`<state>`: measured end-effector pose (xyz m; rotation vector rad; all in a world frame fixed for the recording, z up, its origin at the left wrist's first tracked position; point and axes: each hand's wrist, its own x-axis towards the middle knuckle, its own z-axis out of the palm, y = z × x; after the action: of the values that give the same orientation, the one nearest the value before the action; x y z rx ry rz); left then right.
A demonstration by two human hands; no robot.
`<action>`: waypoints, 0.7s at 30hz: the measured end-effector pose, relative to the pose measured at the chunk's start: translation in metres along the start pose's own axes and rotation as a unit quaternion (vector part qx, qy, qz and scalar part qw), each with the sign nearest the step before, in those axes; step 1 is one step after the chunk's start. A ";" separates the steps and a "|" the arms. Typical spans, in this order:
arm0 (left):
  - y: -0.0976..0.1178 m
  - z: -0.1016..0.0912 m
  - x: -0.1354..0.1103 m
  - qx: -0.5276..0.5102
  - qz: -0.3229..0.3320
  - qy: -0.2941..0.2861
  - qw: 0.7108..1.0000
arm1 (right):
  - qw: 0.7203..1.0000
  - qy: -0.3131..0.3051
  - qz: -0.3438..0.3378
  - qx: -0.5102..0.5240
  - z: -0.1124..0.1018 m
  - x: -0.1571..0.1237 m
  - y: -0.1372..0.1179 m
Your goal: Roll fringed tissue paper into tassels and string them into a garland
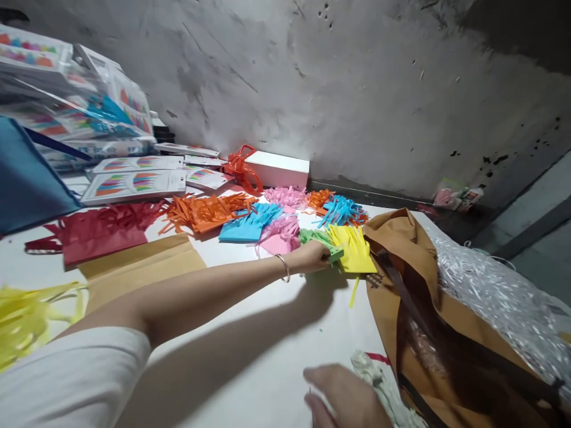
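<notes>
My left arm stretches across the white table point(250, 356), a thin bracelet on the wrist. My left hand point(314, 257) is closed on a green fringed paper piece point(317, 238), which lies beside a yellow fringed paper piece point(352, 246). My right hand point(343, 398) sits low at the near edge, blurred, next to a pale crumpled cloth point(379, 386); its fingers look curled, and I cannot make out anything in them.
Fringed paper pieces lie in a row: red point(98, 229), orange point(205, 213), blue point(252, 223), pink point(281, 235). A brown bag point(401, 249) with silver shred point(491, 285) lies at right. Packaged paper point(134, 181) and a white box point(279, 169) stand by the wall.
</notes>
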<state>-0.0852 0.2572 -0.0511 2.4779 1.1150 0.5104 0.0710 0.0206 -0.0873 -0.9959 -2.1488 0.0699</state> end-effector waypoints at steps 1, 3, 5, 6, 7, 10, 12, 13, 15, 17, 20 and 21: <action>0.006 0.001 -0.003 -0.029 -0.008 -0.003 1.000 | 1.000 -0.016 0.026 0.009 -0.006 0.011 0.004; 0.014 0.005 -0.009 -0.087 -0.024 -0.010 0.996 | 0.995 -0.021 0.097 0.011 -0.009 0.038 0.018; 0.019 0.012 -0.014 -0.137 -0.037 -0.014 0.990 | 0.984 0.043 0.170 -0.004 0.000 0.064 0.036; 0.020 0.015 -0.016 -0.158 -0.041 -0.012 0.987 | 0.982 0.052 0.182 -0.004 0.009 0.075 0.045; 0.020 0.018 -0.018 -0.174 -0.043 -0.008 0.984 | 0.980 0.061 0.191 0.000 0.018 0.084 0.053; 0.017 0.020 -0.025 -0.197 -0.034 0.016 0.980 | 0.975 0.088 0.201 0.029 0.039 0.097 0.071; 0.014 0.018 -0.032 -0.192 -0.013 0.033 0.981 | 0.969 0.111 0.212 0.056 0.047 0.098 0.079; 0.012 0.017 -0.036 -0.182 0.002 0.039 0.982 | 0.965 0.123 0.221 0.070 0.049 0.097 0.082; 0.010 0.017 -0.046 -0.150 0.034 0.049 0.987 | 0.956 0.138 0.242 0.094 0.050 0.093 0.087; 0.009 0.019 -0.056 -0.104 0.063 0.059 0.991 | 0.951 0.137 0.256 0.109 0.047 0.088 0.091; 0.003 0.022 -0.069 -0.036 0.100 0.059 0.993 | 0.954 0.119 0.253 0.105 0.034 0.079 0.093; 0.000 0.022 -0.071 -0.019 0.112 0.057 0.992 | 0.958 0.112 0.244 0.100 0.028 0.077 0.093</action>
<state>-0.1191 0.1983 -0.0821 2.5829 0.8626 0.7380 0.0797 0.1439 -0.0918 -1.3231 -1.6177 0.3857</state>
